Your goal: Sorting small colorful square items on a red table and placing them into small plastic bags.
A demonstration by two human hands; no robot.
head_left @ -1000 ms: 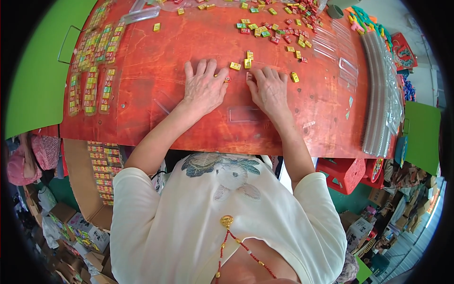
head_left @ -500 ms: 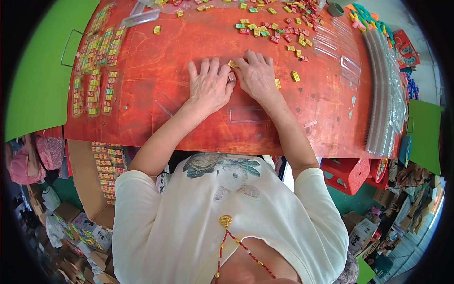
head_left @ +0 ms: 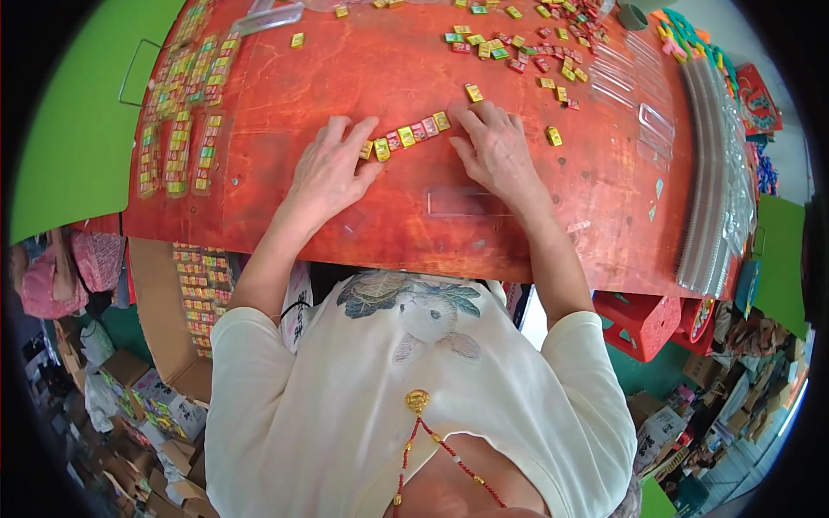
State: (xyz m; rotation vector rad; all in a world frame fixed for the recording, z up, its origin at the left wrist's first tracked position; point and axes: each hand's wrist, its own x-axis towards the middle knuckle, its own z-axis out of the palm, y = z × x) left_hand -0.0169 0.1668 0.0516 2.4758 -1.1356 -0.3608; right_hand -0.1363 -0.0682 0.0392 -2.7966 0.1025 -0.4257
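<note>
A slanting row of small red and yellow boxes (head_left: 406, 137) lies on the red table between my hands. My left hand (head_left: 326, 173) is at the row's left end, thumb and forefinger apart on either side of the end yellow box; whether they touch it is unclear. Just beyond the row's other end rests my right hand (head_left: 499, 151), its thumb and forefinger spread with nothing visible between them. One loose yellow box (head_left: 472, 92) lies beside its fingertips. Nearer me, between my forearms, sits a clear plastic tray (head_left: 430, 205).
Filled strips of boxes (head_left: 179, 151) line the table's left side. A loose pile of boxes (head_left: 518, 47) spreads across the far right. Clear trays (head_left: 656, 129) and a tall nested stack of trays (head_left: 704, 173) occupy the right side. A grey cup (head_left: 632, 15) stands far right.
Both hands have moved apart, the left leftward and the right rightward. The row of boxes between them is now uncovered. The view has shifted slightly.
</note>
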